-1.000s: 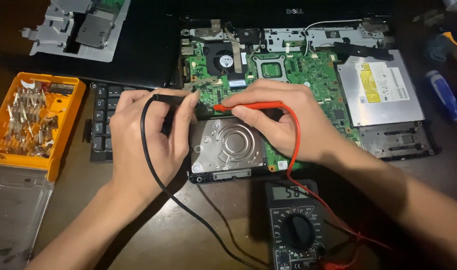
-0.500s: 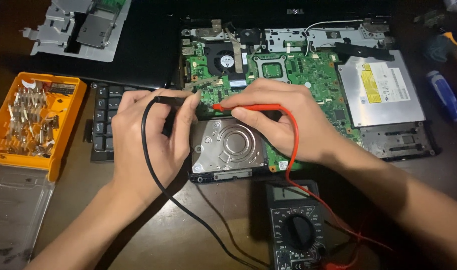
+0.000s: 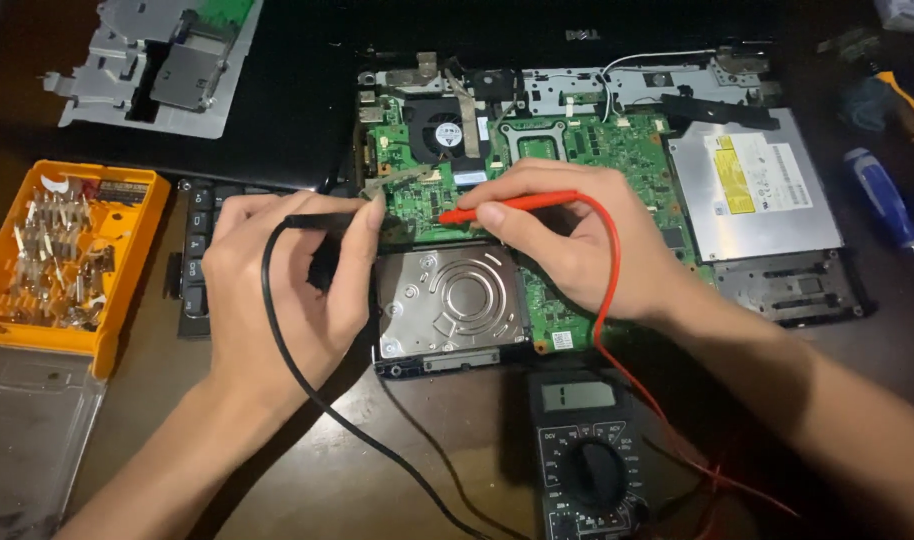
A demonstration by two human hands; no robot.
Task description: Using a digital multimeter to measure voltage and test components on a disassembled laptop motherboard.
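Note:
An opened laptop lies before me with its green circuit board (image 3: 617,150) bare. My left hand (image 3: 277,275) pinches a black test probe (image 3: 327,220) whose tip rests at the board's left edge. In my right hand (image 3: 567,240) is a red test probe (image 3: 507,205), its tip touching the board just above the silver hard drive (image 3: 452,300). Black and red leads run down to a dark multimeter (image 3: 587,455) at the near edge, its round dial facing me.
An orange case of screwdriver bits (image 3: 57,260) sits at left with its clear lid (image 3: 27,430) below. A metal bracket (image 3: 157,65) lies at back left, a keyboard (image 3: 192,270) beside my left hand. The silver optical drive (image 3: 752,185) and a blue screwdriver (image 3: 887,205) lie at right.
Both hands and probes hold the same spots on the board. The reading on the multimeter's display has changed.

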